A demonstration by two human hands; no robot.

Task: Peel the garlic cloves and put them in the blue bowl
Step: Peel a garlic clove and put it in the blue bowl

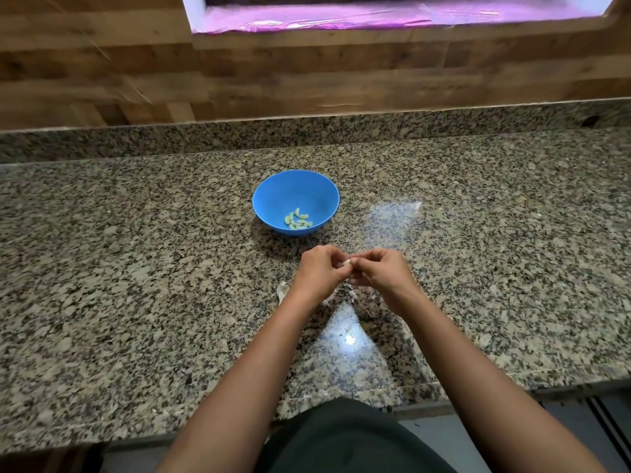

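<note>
Pinching a single garlic clove (347, 262) between left hand (321, 272) and right hand (380, 270), fingers (333, 256) of both curled tight round it, held over the speckled surface (136, 250). Sitting farther back, apart from the hands: blue bowl (283, 189) with several peeled cloves (298, 220) inside. Lying beneath the wrists: papery skins (283, 291).

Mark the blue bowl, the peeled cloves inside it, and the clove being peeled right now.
blue bowl (293, 191): head view, bare inner wall.
peeled cloves (298, 221): head view, middle of the pile.
held clove (347, 263): head view, pale exposed tip.
</note>
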